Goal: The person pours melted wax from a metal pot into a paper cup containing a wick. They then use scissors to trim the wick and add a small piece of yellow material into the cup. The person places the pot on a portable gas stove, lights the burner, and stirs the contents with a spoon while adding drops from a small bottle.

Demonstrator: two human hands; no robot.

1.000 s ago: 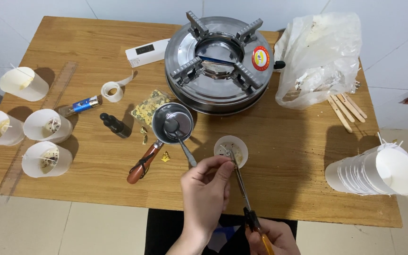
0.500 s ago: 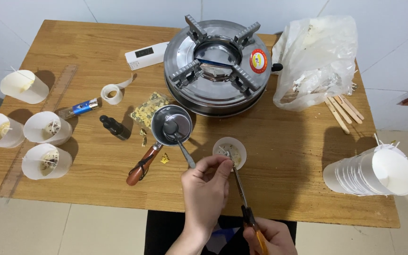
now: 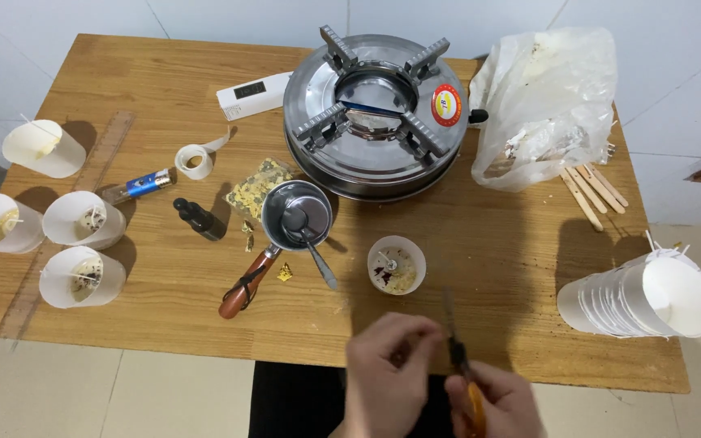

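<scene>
At table edge, hands (image 3: 440,389) grip scissors (image 3: 458,357)

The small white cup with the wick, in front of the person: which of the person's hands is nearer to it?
Left, narrowly. The left hand sits just below the small white cup; the right hand, holding the scissors, lies lower and further right.

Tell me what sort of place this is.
Likely a home craft bench for candle making, not a shop floor. A wooden table on a tiled floor bears a single gas burner, a small melting pot and white paper cups with wicks. The right hand holds scissors.
</scene>
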